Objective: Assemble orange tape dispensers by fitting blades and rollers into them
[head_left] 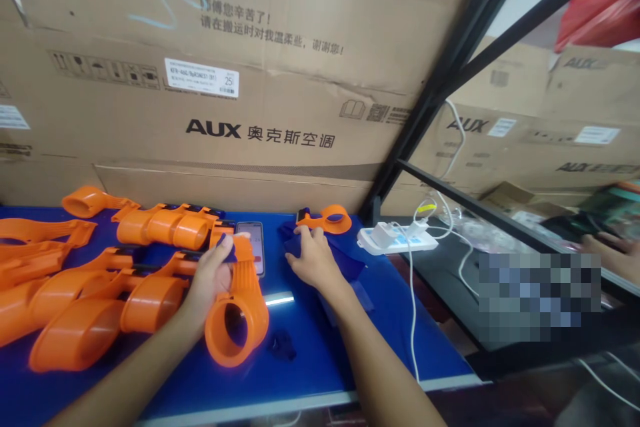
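Note:
My left hand (215, 270) is closed around the narrow end of an orange plastic tape dispenser (257, 320), whose round ring hangs toward me. A bit of dark blue shows at my left thumb. Over a crumpled dark blue sheet (353, 267) on the blue table (310, 353) lies my right hand (316, 259), its thumb and fingers apart. Just beyond it sits another orange tape dispenser (336, 219). A small dark scrap (283, 345) lies between my forearms. Partly hidden behind the held dispenser is a phone (257, 240).
Several more orange dispensers (155, 300) crowd the table's left side. A white power strip (395, 238) with cables stands at the right edge, beside a black metal frame (425, 127). Large cartons (260, 93) wall off the back. Another person's hand (613, 257) shows at far right.

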`<state>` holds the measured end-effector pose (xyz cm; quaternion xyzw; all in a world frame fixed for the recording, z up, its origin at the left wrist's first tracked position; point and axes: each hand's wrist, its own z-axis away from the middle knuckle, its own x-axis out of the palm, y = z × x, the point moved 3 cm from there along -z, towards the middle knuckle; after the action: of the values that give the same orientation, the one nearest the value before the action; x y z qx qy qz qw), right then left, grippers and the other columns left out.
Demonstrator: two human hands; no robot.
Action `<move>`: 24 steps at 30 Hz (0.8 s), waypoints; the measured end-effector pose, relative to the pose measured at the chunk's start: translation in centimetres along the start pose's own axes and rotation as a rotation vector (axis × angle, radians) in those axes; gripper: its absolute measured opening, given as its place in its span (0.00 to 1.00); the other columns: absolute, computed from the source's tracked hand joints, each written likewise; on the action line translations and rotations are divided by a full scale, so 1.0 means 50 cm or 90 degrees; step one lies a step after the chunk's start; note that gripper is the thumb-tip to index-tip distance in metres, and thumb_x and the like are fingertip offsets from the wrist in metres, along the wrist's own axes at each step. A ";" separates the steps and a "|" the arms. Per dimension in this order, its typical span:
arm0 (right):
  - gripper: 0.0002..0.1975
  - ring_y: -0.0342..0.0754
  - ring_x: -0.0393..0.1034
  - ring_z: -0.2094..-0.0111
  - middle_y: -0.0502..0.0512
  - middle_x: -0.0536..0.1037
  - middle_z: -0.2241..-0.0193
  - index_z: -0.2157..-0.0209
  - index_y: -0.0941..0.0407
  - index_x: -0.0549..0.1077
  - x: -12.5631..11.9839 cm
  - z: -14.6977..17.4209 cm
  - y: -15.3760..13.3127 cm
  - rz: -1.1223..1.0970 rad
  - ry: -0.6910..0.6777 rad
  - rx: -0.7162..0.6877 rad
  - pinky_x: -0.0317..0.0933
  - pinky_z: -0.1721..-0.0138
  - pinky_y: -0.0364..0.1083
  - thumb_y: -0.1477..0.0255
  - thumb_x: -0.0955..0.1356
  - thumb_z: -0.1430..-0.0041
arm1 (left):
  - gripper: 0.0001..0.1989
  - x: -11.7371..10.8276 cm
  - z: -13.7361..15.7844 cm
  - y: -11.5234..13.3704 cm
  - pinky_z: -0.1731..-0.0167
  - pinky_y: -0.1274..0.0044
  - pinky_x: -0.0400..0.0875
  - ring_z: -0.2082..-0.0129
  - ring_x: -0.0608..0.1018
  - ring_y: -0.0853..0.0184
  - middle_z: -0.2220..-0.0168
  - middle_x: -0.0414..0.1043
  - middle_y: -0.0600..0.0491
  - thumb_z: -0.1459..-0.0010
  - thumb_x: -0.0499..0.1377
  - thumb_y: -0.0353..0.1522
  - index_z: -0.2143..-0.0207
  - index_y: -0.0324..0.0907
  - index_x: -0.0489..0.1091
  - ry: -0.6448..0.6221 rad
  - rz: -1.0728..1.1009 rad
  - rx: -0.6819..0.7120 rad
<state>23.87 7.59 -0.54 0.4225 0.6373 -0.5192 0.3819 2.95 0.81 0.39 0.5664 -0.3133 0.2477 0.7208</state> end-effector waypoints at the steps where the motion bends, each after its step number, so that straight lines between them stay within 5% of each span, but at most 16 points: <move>1: 0.30 0.58 0.67 0.49 0.64 0.64 0.46 0.41 0.53 0.65 0.000 0.000 0.000 0.008 0.001 0.001 0.60 0.48 0.52 0.66 0.74 0.43 | 0.30 0.000 0.000 0.000 0.73 0.73 0.77 0.74 0.80 0.62 0.70 0.77 0.51 0.47 0.70 0.46 0.47 0.41 0.71 -0.003 0.001 0.001; 17: 0.28 0.61 0.63 0.46 0.66 0.65 0.45 0.40 0.53 0.67 -0.007 -0.004 -0.005 0.047 0.048 0.007 0.57 0.46 0.54 0.67 0.72 0.41 | 0.28 0.009 0.000 0.001 0.72 0.72 0.78 0.71 0.82 0.60 0.70 0.78 0.51 0.48 0.72 0.44 0.49 0.39 0.73 -0.003 -0.008 0.034; 24: 0.20 0.57 0.68 0.48 0.63 0.72 0.49 0.46 0.55 0.71 -0.011 -0.014 0.002 0.025 0.068 -0.006 0.59 0.46 0.50 0.79 0.64 0.38 | 0.29 0.005 0.000 0.000 0.72 0.72 0.79 0.71 0.83 0.59 0.70 0.78 0.50 0.47 0.72 0.43 0.48 0.39 0.72 -0.003 -0.004 0.026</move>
<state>24.11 8.19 0.03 0.4601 0.6511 -0.4851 0.3592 3.10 0.83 0.56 0.5826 -0.3082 0.2504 0.7091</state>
